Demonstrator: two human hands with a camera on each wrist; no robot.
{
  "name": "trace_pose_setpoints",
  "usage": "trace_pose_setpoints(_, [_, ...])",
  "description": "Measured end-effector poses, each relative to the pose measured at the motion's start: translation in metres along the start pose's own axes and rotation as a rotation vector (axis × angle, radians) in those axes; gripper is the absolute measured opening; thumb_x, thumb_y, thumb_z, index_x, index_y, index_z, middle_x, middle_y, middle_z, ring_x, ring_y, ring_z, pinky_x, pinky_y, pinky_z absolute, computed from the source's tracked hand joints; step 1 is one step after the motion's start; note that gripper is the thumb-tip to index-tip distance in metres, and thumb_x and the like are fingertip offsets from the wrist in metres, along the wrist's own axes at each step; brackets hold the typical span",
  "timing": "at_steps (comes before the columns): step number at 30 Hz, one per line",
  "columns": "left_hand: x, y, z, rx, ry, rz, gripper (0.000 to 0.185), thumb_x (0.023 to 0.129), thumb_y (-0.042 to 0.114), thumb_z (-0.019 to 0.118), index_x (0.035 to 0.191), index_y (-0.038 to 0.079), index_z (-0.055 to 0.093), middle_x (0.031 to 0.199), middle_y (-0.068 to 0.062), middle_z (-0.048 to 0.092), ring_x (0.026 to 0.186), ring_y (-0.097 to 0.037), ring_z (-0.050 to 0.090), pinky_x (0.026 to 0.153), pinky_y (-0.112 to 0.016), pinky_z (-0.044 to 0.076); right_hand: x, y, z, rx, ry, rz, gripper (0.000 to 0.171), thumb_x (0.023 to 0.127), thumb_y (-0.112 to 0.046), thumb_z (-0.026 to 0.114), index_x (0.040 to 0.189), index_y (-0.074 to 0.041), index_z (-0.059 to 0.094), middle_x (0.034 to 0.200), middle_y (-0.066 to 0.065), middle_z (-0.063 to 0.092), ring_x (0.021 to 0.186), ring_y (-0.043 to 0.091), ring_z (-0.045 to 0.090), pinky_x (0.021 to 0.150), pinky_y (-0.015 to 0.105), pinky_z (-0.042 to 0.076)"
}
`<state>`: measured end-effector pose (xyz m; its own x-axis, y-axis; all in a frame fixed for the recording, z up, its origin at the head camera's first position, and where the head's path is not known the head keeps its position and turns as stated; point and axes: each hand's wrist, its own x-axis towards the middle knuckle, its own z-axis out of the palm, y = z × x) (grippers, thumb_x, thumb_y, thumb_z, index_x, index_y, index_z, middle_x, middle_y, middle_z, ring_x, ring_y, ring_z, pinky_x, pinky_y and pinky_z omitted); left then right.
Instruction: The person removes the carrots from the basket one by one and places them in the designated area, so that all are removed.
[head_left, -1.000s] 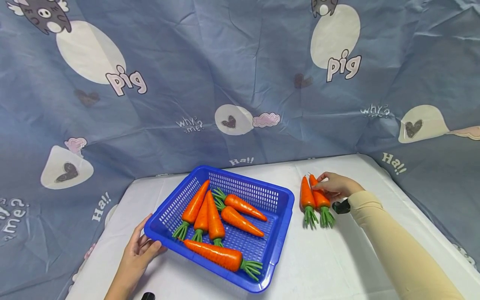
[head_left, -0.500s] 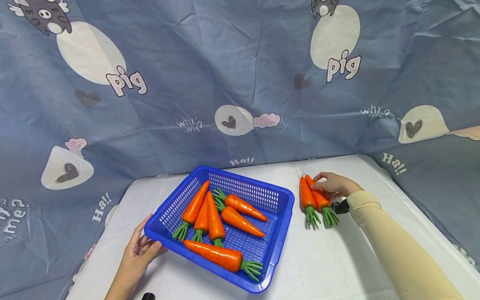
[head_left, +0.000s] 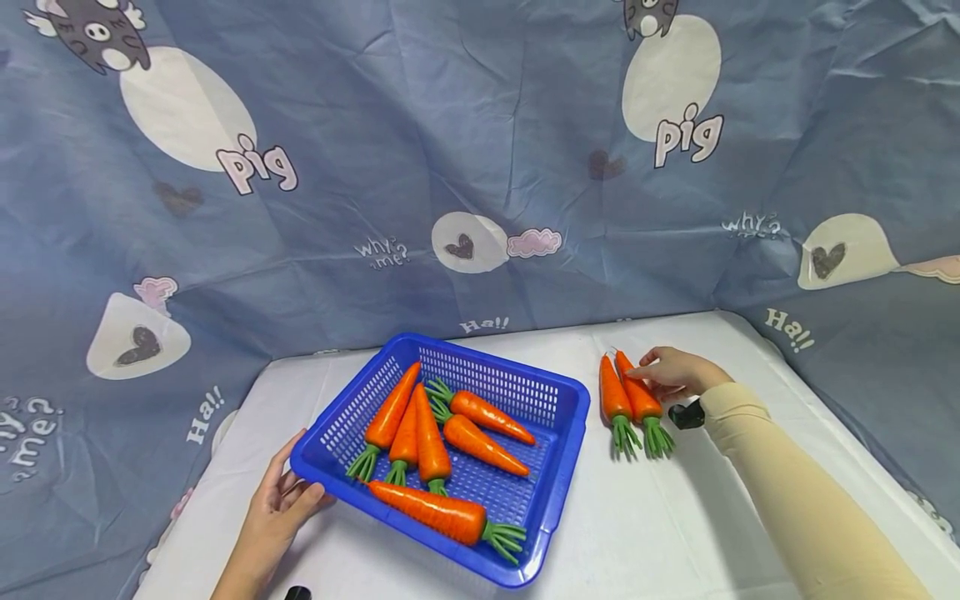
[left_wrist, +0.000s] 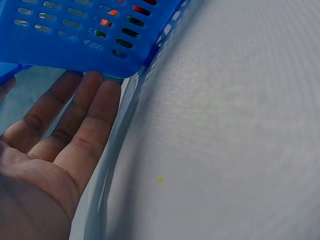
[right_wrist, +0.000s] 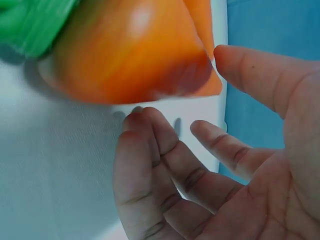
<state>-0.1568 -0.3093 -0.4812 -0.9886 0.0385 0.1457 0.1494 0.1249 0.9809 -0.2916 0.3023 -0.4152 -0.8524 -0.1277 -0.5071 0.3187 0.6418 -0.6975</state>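
Observation:
My left hand (head_left: 273, 508) is at the left corner of a blue plastic basket (head_left: 566, 492), thumb at the near side. In the left wrist view, fairly straight fingers (left_wrist: 90, 125) have their tips at the basket's lower edge. To the basket's right, two carrots with green stem tops lie side by side on the white cloth: the left carrot (head_left: 615, 392) and the right carrot (head_left: 647, 407). My right hand (head_left: 678, 371) touches the right carrot from its right side. The right wrist view shows one fingertip (right_wrist: 220, 52) by the carrot (right_wrist: 135, 55), the other fingers loosely bent below.
Several more carrots lie inside the basket, one (head_left: 431, 510) along its near wall. White cloth (head_left: 637, 533) covers the table. A blue printed curtain (head_left: 480, 167) hangs behind and at both sides. A small black object (head_left: 297, 592) shows at the bottom edge.
The right carrot's tip swung left toward the other carrot, then back a little to the right. The left carrot turned slightly too. The left hand and basket stay put.

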Motion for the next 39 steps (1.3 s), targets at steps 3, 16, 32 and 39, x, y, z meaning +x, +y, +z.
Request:
trace_pose_setpoints(3, [0.000, 0.000, 0.000, 0.001, 0.000, -0.003, 0.075, 0.105, -0.003, 0.062, 0.170, 0.018, 0.029, 0.126, 0.018, 0.073, 0.107, -0.005, 0.075, 0.084, -0.029, 0.068, -0.003, -0.001, -0.003, -0.002, 0.007, -0.004, 0.054, 0.110, -0.034, 0.060, 0.140, 0.005, 0.038, 0.090, 0.006, 0.055, 0.076, 0.014, 0.055, 0.070, 0.023, 0.058])
trace_pose_setpoints(16, [-0.001, 0.001, -0.002, 0.012, 0.007, -0.004, 0.075, 0.106, -0.002, 0.063, 0.170, 0.018, 0.029, 0.127, 0.019, 0.073, 0.107, -0.005, 0.076, 0.083, -0.028, 0.068, -0.012, -0.019, -0.015, -0.016, 0.091, -0.104, 0.061, 0.110, -0.037, 0.060, 0.147, 0.006, 0.038, 0.094, 0.004, 0.060, 0.086, 0.015, 0.057, 0.078, 0.029, 0.056])
trace_pose_setpoints(32, [-0.002, 0.002, -0.002, 0.024, 0.013, -0.033, 0.076, 0.106, 0.000, 0.064, 0.170, 0.021, 0.029, 0.126, 0.021, 0.072, 0.108, -0.004, 0.075, 0.083, -0.028, 0.068, -0.023, -0.063, 0.004, -0.023, 0.108, -0.214, 0.064, 0.107, -0.038, 0.065, 0.150, 0.003, 0.042, 0.086, -0.001, 0.062, 0.085, 0.015, 0.061, 0.078, 0.028, 0.058])
trace_pose_setpoints(39, [-0.001, 0.003, 0.000, 0.027, 0.010, -0.026, 0.078, 0.105, -0.001, 0.065, 0.170, 0.019, 0.028, 0.126, 0.021, 0.072, 0.108, -0.003, 0.075, 0.083, -0.027, 0.068, -0.025, -0.075, 0.012, -0.048, 0.102, -0.217, 0.059, 0.108, -0.039, 0.064, 0.148, 0.001, 0.047, 0.095, 0.003, 0.064, 0.090, 0.018, 0.061, 0.082, 0.031, 0.059])
